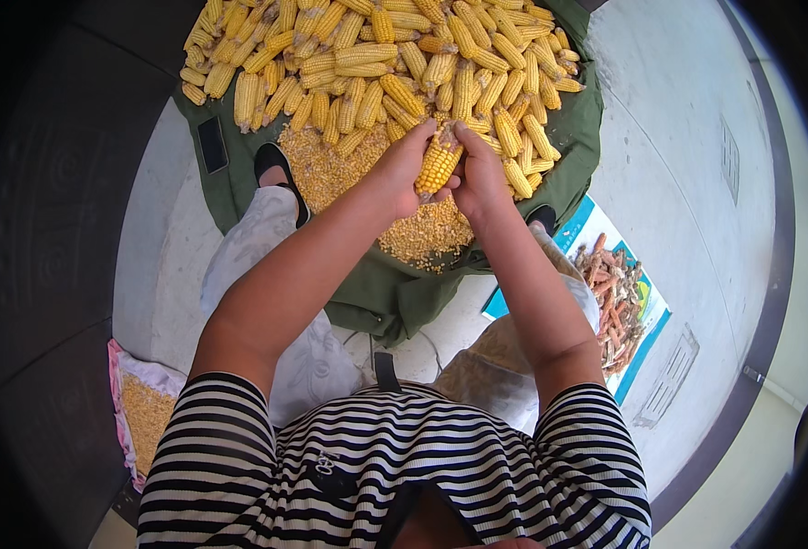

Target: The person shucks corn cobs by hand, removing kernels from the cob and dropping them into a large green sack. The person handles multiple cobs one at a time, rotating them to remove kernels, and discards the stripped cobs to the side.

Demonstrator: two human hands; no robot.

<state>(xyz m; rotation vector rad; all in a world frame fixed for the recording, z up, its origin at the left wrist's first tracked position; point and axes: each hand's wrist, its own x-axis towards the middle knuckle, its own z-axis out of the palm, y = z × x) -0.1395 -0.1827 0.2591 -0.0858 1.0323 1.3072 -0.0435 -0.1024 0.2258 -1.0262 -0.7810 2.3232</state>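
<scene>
Both of my hands grip one yellow ear of corn [439,165], tilted, with its pale, bare-looking upper end pointing away from me. My left hand [404,165] wraps its left side, thumb near the upper end. On the other side, my right hand [479,168] has its thumb at that same end and fingertips under the ear. Below the hands lies a heap of loose corn kernels [332,168]. Just beyond them rises a large pile of husked corn ears [376,62]. Kernels and ears rest on a dark green cloth [383,295].
A black smartphone [212,144] lies on the cloth's left edge. To my right, stripped cobs [613,302] are heaped on a blue and white printed sheet [640,364]. Behind at left, a pink-edged cloth [121,418] holds more kernels [146,418]. My shoes [282,171] flank the kernel heap.
</scene>
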